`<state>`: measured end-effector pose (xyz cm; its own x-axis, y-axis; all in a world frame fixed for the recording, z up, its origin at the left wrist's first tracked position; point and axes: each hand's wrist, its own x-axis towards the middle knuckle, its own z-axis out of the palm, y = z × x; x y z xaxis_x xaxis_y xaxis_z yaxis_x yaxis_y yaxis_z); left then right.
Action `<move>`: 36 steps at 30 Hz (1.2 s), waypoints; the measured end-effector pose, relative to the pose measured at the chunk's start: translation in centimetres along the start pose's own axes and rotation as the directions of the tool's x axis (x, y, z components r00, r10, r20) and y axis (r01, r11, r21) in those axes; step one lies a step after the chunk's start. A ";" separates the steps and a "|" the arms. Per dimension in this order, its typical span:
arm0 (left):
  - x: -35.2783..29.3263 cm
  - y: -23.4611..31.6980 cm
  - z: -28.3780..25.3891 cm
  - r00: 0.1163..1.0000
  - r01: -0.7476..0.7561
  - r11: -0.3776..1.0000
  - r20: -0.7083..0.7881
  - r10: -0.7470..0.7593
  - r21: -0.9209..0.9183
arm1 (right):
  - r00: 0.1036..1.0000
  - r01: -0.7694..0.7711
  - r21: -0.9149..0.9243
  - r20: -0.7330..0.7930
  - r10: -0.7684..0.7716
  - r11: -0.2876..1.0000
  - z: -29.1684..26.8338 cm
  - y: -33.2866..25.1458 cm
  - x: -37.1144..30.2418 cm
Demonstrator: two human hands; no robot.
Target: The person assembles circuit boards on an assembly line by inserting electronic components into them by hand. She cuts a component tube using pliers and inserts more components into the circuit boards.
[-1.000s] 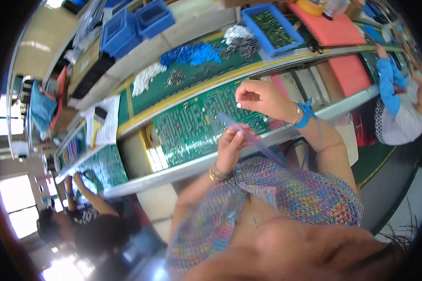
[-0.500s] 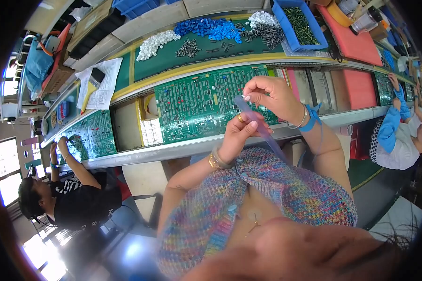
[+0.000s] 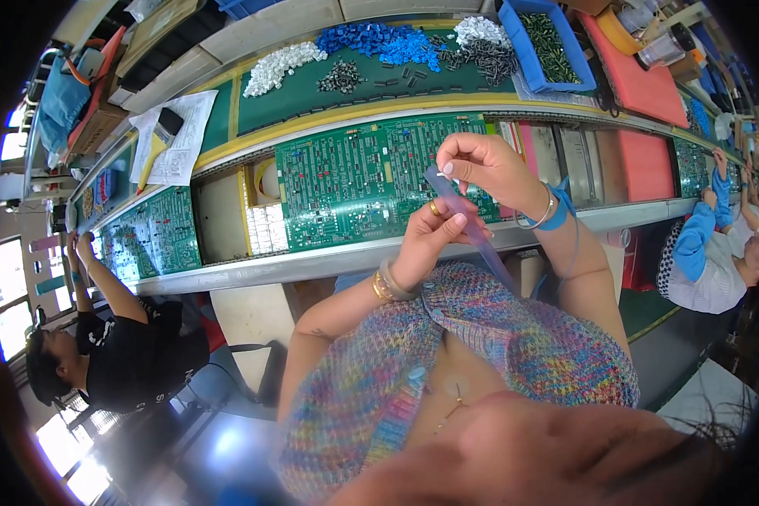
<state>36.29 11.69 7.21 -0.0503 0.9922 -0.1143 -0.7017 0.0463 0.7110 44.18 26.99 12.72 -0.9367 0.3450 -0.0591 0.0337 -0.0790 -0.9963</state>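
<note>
My left hand (image 3: 426, 244) is closed around a long translucent purple plastic tube (image 3: 491, 258), held slanting in front of my chest. At the tube's upper end my right hand (image 3: 499, 175) pinches thumb and forefinger together. A tiny whitish piece shows at those fingertips, too small to name. Both hands are above the near edge of the line, in front of a large green circuit board (image 3: 333, 190) filled with small components. My right hand and the tube cover part of that board's right side.
Piles of white parts (image 3: 282, 67), blue parts (image 3: 409, 51) and dark parts (image 3: 341, 78) lie on the green shelf beyond. A blue bin (image 3: 548, 46) holds green parts. Papers (image 3: 177, 139) and a yellow-handled brush (image 3: 154, 152) lie left. A co-worker (image 3: 126, 337) works at left, others at right.
My hands and the tube stay almost in place, the right fingertips still at the tube's end. The view has shifted slightly. The left co-worker's hands have moved up and left off their board.
</note>
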 end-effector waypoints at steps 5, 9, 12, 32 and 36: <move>-0.1 -0.2 -0.3 1.000 0.013 1.000 0.014 -0.013 -0.019 | 0.997 -0.072 0.047 0.029 0.070 0.996 0.0 0.0 0.2; -0.2 -0.2 -0.3 1.000 0.026 0.999 0.004 -0.027 0.021 | 0.997 -0.075 0.053 0.030 0.074 0.996 0.2 0.1 0.1; -0.4 -0.2 -0.3 0.999 0.034 0.999 0.016 -0.035 0.038 | 0.997 -0.072 0.070 0.040 0.070 0.995 0.3 0.6 0.0; -0.3 -0.1 -0.6 0.994 0.045 0.997 0.094 -0.051 0.061 | 0.999 -0.010 0.099 -0.032 0.013 0.995 1.6 1.6 -0.4; -0.7 -0.6 -0.6 0.993 0.071 0.997 0.098 -0.071 0.011 | 0.995 -0.031 -0.132 0.092 0.043 0.991 1.1 1.8 -0.8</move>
<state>36.31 10.87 6.49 0.0698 0.9929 -0.0960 -0.6959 0.1175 0.7085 44.62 25.56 11.04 -0.9626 0.2534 -0.0963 0.1085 0.0345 -0.9935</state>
